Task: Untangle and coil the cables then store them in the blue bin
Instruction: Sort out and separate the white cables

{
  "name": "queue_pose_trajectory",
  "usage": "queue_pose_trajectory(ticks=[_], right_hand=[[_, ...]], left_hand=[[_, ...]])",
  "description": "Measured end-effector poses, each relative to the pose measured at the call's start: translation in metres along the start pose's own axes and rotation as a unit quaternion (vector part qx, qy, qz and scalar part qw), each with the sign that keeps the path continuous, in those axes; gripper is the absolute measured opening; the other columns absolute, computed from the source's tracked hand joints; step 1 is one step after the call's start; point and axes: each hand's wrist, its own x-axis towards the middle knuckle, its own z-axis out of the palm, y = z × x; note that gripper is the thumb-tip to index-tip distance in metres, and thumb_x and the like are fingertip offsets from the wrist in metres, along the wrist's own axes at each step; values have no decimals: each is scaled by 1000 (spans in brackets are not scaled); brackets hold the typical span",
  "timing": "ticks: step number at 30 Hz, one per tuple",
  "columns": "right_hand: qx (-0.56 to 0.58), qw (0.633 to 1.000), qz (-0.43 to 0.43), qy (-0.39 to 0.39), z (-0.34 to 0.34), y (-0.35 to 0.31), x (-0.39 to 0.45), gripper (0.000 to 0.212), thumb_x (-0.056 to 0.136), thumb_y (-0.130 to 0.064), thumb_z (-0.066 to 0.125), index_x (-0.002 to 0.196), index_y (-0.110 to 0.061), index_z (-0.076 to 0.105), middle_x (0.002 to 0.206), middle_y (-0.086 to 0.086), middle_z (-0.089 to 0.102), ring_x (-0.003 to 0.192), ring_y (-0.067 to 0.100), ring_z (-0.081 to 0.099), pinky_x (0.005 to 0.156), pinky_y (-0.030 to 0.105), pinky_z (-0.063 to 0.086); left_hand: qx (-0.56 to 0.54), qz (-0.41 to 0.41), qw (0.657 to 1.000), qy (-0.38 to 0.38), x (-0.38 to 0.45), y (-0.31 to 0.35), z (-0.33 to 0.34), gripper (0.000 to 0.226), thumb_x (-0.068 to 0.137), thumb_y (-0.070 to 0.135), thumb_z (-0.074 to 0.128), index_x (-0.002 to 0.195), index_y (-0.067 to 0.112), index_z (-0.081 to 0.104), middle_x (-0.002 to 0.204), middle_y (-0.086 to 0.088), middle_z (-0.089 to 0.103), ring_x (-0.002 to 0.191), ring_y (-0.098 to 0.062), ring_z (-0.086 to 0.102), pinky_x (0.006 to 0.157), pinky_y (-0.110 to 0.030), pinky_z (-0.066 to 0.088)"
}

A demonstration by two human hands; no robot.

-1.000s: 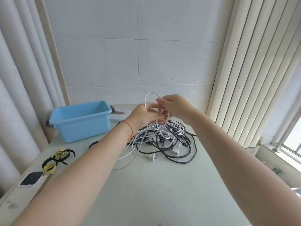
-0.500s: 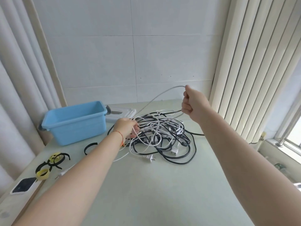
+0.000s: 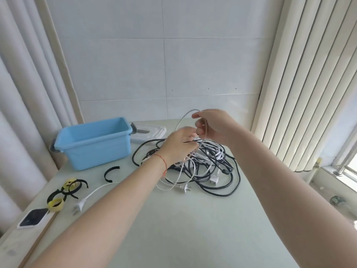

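A tangle of black and white cables (image 3: 210,167) lies on the pale green table (image 3: 173,229). Above it, my left hand (image 3: 178,145) grips loops of a thin white cable (image 3: 182,120). My right hand (image 3: 212,123) pinches the same cable just to the right, laying a loop that arcs up between the two hands. The white cable's far end with a plug (image 3: 79,205) trails left across the table. The blue bin (image 3: 94,142) stands empty at the back left.
Black and yellow cable ties (image 3: 65,192) and one curled black tie (image 3: 110,173) lie left of the arms. A phone (image 3: 32,218) rests at the left edge. A white lid (image 3: 148,133) sits behind the bin. Curtains and vertical blinds (image 3: 309,84) flank the table.
My right hand has swung back left from its far-right stretch and met my left hand, bringing the white cable round into a loop. My left hand rose off the pile.
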Motion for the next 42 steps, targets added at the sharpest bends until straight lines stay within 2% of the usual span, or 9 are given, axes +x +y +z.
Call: queue_pose_trajectory(ticks=[5,8,13,18,23,26,29,32,42], right_hand=[[-165,968,-72,176,-22,-3,15,19,96,-8,41,91,-7,60,68,5,51,49,19,49,44,22,40],[-418,847,-67,322,-68,3,15,15,91,-2,40,92,-4,55,91,13,56,81,30,52,68,34,42],[-681,679,-37,271,-66,33,12,34,89,-6,44,120,3,55,131,22,45,119,37,45,96,43,41],[-504,856,-119,-19,0,40,10,27,97,-26,46,98,-9,66,94,9,72,82,25,68,76,35,53],[-592,800,-81,-62,13,55,20,30,94,-29,55,97,-5,71,79,13,68,74,30,62,65,34,48],[-526,845,-56,-79,6,52,22,23,94,-20,53,89,-16,75,50,-5,52,47,18,44,47,23,37],[-154,982,-101,-28,2,30,17,23,103,-18,45,91,-10,63,55,-3,55,48,15,47,49,26,45],[218,963,-152,-35,-12,-9,17,25,106,-18,36,92,-7,54,84,10,67,72,21,66,71,33,56],[-343,937,45,-38,8,5,5,27,100,-23,52,91,-7,71,53,-1,36,42,12,25,40,21,19]], left_hand=[[31,-92,990,-106,-4,-32,1,28,92,28,53,79,16,75,75,2,74,72,-9,68,77,-26,50],[183,-102,976,-55,-8,-74,-14,18,87,32,61,71,28,68,77,11,70,83,-13,65,88,-33,50],[152,-45,987,13,-2,-73,-20,16,93,28,64,92,20,78,91,3,70,85,-12,60,76,-24,41],[61,3,995,73,14,-59,-3,15,90,29,69,100,21,78,105,-1,60,101,-3,47,79,-6,30],[88,-93,991,41,0,-82,-4,37,80,29,77,112,18,63,99,6,53,97,-14,51,83,-24,42],[195,-156,967,44,-7,-101,-13,7,86,23,64,89,18,65,89,-3,58,85,-24,55,71,-30,45],[55,-253,957,128,-2,-103,-26,35,94,19,45,60,14,52,56,-6,48,61,-28,46,53,-29,31],[-277,-336,871,226,7,-99,-40,32,97,14,37,67,13,49,41,1,38,27,-13,31,37,-11,20],[-434,-230,871,10,15,-33,-35,13,95,9,51,84,13,57,42,11,23,34,-4,20,35,-16,12]])
